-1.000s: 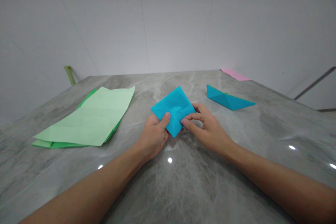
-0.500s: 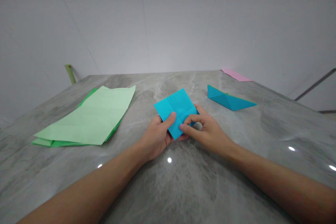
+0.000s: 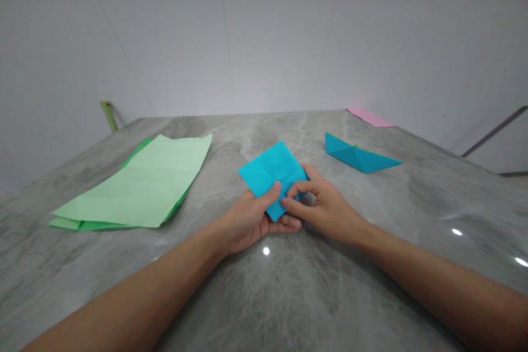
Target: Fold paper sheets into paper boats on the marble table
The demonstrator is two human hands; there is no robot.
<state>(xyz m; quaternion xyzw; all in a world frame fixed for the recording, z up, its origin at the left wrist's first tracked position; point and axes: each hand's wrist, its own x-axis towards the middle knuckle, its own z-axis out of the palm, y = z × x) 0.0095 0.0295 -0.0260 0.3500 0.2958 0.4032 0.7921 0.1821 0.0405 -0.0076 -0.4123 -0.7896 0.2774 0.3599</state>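
Note:
A folded square of blue paper (image 3: pixel 270 168) is held between both hands, tilted like a diamond, with creases crossing near its middle. My left hand (image 3: pixel 253 217) grips it from the lower left, thumb pressed on top and fingers underneath. At the lower right edge, my right hand (image 3: pixel 325 203) pinches the paper between thumb and bent forefinger. Its other fingers are partly hidden behind the sheet. To the right, a blue folded paper boat (image 3: pixel 361 158) with a green upper edge rests on the table, apart from both hands.
Light green sheets of paper (image 3: pixel 136 187) lie over darker green ones on the left of the grey marbled table (image 3: pixel 264 297). A pink paper (image 3: pixel 371 117) lies at the far right corner. Behind the table stands a white wall (image 3: pixel 272 49). A light green strip-like object (image 3: pixel 109 116) is at the far left.
The blue paper has shifted slightly left and down in my hands. My left fingers now show more beneath its lower corner. Both hands keep their grip.

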